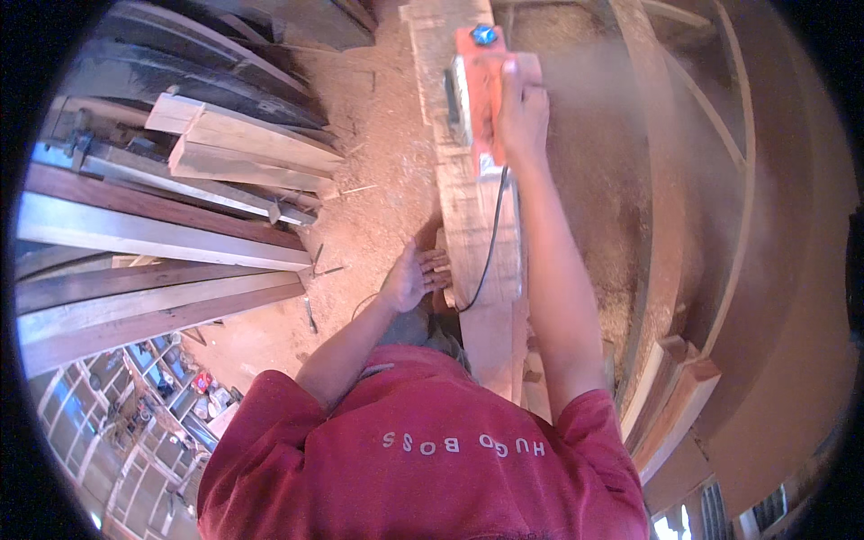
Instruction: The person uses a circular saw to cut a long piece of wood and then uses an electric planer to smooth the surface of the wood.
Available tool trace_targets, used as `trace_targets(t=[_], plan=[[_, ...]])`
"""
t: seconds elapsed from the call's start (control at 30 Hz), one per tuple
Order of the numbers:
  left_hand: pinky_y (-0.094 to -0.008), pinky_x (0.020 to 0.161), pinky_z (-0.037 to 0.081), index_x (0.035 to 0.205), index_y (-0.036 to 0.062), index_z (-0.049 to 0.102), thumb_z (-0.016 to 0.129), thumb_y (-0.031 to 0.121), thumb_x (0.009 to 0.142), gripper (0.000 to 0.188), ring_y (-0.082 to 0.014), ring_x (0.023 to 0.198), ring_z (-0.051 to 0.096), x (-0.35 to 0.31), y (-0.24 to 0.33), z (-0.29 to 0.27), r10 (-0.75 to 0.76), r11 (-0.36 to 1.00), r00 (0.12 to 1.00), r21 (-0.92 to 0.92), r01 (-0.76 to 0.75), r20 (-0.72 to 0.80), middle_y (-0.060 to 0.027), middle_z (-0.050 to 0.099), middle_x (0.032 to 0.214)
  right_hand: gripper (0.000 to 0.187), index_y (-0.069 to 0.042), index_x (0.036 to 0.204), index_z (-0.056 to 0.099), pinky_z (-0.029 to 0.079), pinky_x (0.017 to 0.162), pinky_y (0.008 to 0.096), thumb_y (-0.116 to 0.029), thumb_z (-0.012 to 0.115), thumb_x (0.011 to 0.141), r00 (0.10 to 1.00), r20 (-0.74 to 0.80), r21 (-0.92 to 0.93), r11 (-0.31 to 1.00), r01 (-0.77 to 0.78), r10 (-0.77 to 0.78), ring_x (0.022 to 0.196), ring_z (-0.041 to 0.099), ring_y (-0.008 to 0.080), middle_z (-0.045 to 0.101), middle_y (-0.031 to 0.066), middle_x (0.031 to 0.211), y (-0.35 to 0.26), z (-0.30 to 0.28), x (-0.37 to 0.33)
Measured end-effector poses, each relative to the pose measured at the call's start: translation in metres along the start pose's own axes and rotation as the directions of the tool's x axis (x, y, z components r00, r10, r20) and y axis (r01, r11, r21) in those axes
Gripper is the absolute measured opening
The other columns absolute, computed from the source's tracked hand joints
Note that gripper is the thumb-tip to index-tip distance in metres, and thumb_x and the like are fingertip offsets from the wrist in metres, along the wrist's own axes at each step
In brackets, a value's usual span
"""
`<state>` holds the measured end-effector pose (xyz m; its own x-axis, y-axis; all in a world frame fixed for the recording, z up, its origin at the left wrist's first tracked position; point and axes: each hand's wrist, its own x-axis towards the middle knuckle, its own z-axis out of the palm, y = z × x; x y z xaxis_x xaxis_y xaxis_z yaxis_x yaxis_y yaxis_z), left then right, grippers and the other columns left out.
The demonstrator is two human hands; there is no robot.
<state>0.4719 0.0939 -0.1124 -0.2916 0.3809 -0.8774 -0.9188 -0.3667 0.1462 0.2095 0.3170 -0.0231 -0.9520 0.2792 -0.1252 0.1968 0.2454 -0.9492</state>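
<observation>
My right hand (525, 112) is wrapped round the handle of an orange-red electric planer (486, 103) with a blue knob at its far end. The planer rests on a thick wooden beam (481, 234) that runs away from me. A dark power cord (495, 236) trails from its near end back along the beam. My left hand (417, 277) is beside the beam's left edge, fingers outstretched, holding nothing. Its fingertips are near or against the wood; I cannot tell which. The planer's underside is hidden.
A haze of dust (585, 76) hangs right of the planer. Shavings cover the floor (369, 171). Stacked boards (171, 225) and pale timber blocks (252, 144) lie at left. Long timbers (661, 180) and cut beams (675, 405) stand at right.
</observation>
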Motion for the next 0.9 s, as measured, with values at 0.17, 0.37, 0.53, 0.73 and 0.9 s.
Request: trace_targets(t=[0.17,0.37,0.53,0.73,0.9], plan=[[-0.0450,0.100,0.046,0.139,0.0061,0.048,0.034,0.084,0.088,0.094,-0.0287,0.108,0.059,0.001,-0.001,0.005,0.008,1.000,1.000,-0.009,-0.008,-0.009,-0.0121,0.060,0.122,0.060,0.005,0.103,0.065,0.049,0.055,0.0320,-0.053,0.049,0.102,0.966,0.144,0.145,0.962,-0.233,0.213,0.061,0.062,0.0165,0.064,0.0107,0.073,-0.025,0.012,0.050],[-0.0488,0.103,0.045,0.139,0.0059,0.046,0.027,0.080,0.093,0.090,-0.0326,0.114,0.060,0.015,-0.013,-0.024,-0.030,0.989,0.997,-0.146,0.040,0.069,-0.0172,0.061,0.125,0.060,0.004,0.139,0.048,0.043,0.101,0.0410,-0.044,0.046,0.105,0.959,0.188,-0.012,0.977,-0.213,0.211,0.124,0.051,0.0265,0.054,0.0213,0.136,0.013,-0.040,-0.153],[-0.0486,0.102,0.046,0.132,0.0062,0.052,0.029,0.079,0.093,0.086,-0.0308,0.110,0.063,0.017,-0.012,-0.022,-0.040,0.985,0.994,-0.164,0.057,0.106,-0.0154,0.066,0.115,0.056,0.009,0.133,0.053,0.048,0.090,0.0428,-0.038,0.042,0.104,0.906,0.330,-0.182,0.960,-0.214,0.265,0.104,0.062,0.0303,0.064,0.0225,0.114,0.097,-0.129,-0.412],[-0.0472,0.098,0.047,0.131,0.0088,0.053,0.029,0.079,0.093,0.084,-0.0274,0.104,0.063,0.020,-0.016,-0.024,-0.004,0.988,0.997,-0.151,0.015,0.074,-0.0127,0.066,0.111,0.066,0.000,0.091,0.061,0.035,0.047,0.0308,-0.060,0.034,0.101,0.969,0.136,0.030,0.977,-0.210,0.204,0.052,0.048,0.0125,0.048,0.0029,0.057,0.041,-0.106,-0.413],[-0.0440,0.094,0.045,0.132,0.0104,0.053,0.026,0.082,0.092,0.087,-0.0257,0.104,0.062,0.014,-0.004,-0.019,-0.012,0.995,0.997,-0.095,0.020,0.078,-0.0120,0.066,0.111,0.062,0.002,0.097,0.063,0.038,0.045,0.0300,-0.055,0.039,0.102,0.967,0.161,0.064,0.976,-0.210,0.198,0.051,0.049,0.0105,0.051,0.0013,0.062,0.035,-0.077,-0.327]])
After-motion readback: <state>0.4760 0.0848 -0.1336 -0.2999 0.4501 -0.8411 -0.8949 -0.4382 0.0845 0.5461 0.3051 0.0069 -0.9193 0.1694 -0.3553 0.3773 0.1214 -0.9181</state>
